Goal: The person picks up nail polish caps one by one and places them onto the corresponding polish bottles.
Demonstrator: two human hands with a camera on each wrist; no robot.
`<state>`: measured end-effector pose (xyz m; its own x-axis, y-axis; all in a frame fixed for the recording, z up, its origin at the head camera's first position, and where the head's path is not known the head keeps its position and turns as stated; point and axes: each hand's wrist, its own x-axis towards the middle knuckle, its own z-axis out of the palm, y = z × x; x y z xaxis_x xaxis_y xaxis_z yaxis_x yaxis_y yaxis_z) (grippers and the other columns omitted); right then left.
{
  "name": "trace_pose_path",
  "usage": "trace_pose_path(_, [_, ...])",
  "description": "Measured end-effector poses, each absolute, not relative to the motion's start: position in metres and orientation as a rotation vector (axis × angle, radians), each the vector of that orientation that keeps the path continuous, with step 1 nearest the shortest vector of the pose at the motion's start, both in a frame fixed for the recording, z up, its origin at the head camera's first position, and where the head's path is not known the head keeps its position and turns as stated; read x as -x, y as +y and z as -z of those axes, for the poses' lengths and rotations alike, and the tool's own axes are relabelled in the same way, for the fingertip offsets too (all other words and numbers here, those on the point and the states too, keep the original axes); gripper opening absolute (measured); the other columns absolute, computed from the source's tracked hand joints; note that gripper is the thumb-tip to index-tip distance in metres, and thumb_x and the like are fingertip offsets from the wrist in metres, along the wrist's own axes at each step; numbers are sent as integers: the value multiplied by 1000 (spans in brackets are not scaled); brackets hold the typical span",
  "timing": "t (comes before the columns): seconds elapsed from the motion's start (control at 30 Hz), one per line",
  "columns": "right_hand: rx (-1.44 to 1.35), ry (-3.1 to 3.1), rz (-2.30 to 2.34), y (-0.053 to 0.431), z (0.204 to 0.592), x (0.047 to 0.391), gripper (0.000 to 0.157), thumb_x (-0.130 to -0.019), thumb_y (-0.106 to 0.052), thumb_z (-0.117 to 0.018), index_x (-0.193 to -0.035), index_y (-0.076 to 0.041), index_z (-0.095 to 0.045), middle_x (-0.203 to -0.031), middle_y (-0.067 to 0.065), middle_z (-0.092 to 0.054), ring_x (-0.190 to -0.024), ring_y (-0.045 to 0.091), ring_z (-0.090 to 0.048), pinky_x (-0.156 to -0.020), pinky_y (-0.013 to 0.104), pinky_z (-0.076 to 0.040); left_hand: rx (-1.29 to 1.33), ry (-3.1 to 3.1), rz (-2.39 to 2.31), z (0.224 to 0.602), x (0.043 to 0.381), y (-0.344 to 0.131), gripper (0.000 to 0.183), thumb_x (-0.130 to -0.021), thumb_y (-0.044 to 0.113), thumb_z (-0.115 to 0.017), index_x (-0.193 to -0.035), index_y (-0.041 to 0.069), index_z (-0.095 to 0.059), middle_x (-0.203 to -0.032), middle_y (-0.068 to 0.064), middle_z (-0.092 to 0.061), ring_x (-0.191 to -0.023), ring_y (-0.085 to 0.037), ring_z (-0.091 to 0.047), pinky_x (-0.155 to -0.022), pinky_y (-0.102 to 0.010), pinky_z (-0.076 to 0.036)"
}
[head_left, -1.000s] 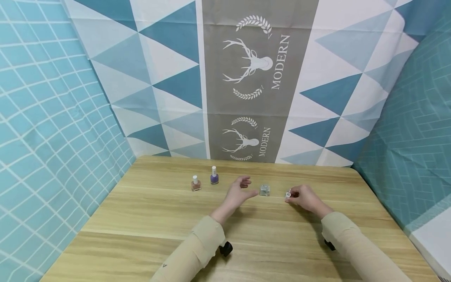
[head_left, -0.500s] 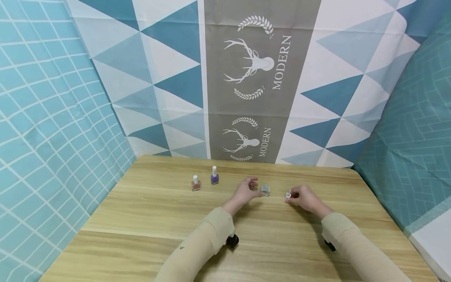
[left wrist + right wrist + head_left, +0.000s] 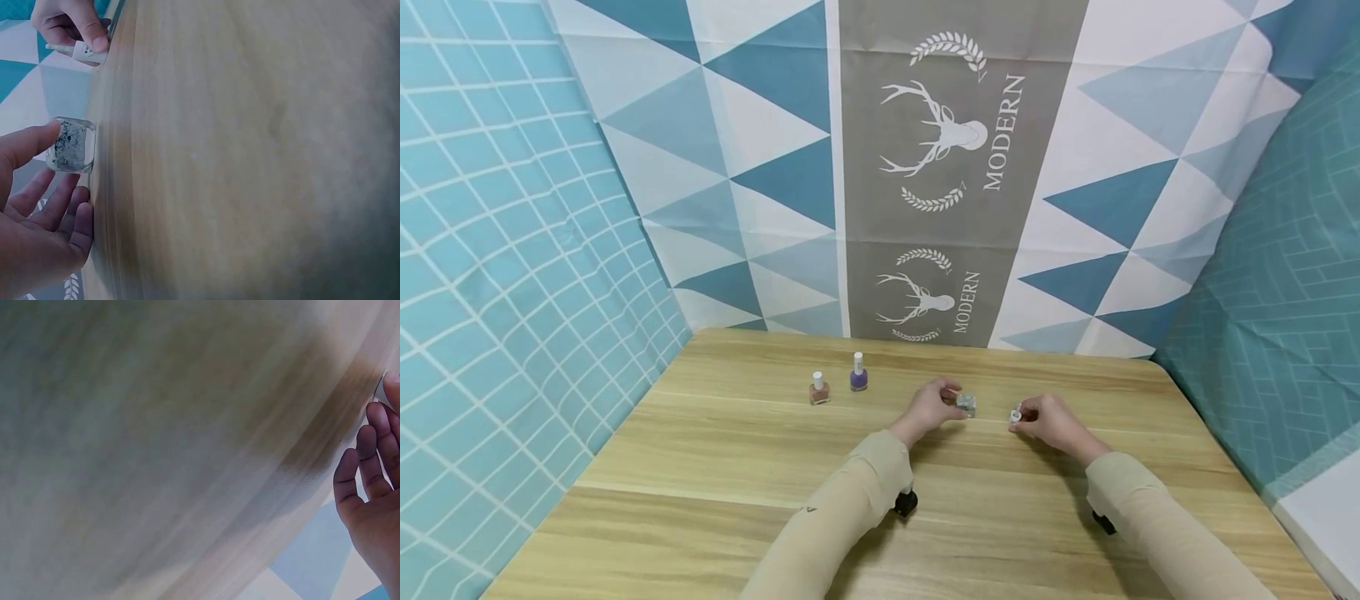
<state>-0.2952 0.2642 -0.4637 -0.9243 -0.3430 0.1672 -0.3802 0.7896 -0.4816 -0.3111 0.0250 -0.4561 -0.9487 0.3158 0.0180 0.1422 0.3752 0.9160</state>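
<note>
A wooden table (image 3: 700, 467). Over it, a person's left hand (image 3: 931, 406), thumb and fingers around a clear flecked bottle (image 3: 72, 147); whether it grips, I cannot tell. Farther left stand a brown bottle (image 3: 819, 392) and a purple bottle (image 3: 858, 379). The right hand (image 3: 1051, 423) pinches a white cap (image 3: 84, 52).

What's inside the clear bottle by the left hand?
Inside the clear bottle, dark flecks show. The thumb of the left hand covers part of one edge; what's behind it is hidden.
</note>
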Motion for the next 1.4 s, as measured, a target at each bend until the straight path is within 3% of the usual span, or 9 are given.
trace_pose_path(0.53, [-615, -2879, -800, 271, 464, 294, 22, -72, -21, -73, -62, -14, -55, -57, -5, -48, -51, 6, -38, -45, 20, -33, -435, 2617, -1572, 461, 313, 36, 25, -69, 1, -71, -91, 5, -62, -84, -3, -62, -75, -10, -54, -66, -20, -45])
trace_pose_path(1.03, [-504, -2927, -847, 266, 455, 291, 18, -73, -26, -72, -68, -14, -59, -62, -3, -53, -55, 10, -42, -47, 22, -37, -384, 2654, -1553, 458, 311, 31, 21, -69, 5, -73, -87, 7, -64, -83, -4, -62, -72, -9, -52, -63, -19, -43])
trace_pose_path(1.4, [-478, -2948, -919, 259, 441, 286, 9, -77, -16, -68, -78, -9, -61, -72, 0, -62, -66, 10, -56, -55, 24, -46, -391, 2653, -1534, 452, 304, 18, 20, -69, 7, -74, -87, 7, -65, -76, 0, -60, -68, -8, -52, -58, -18, -42])
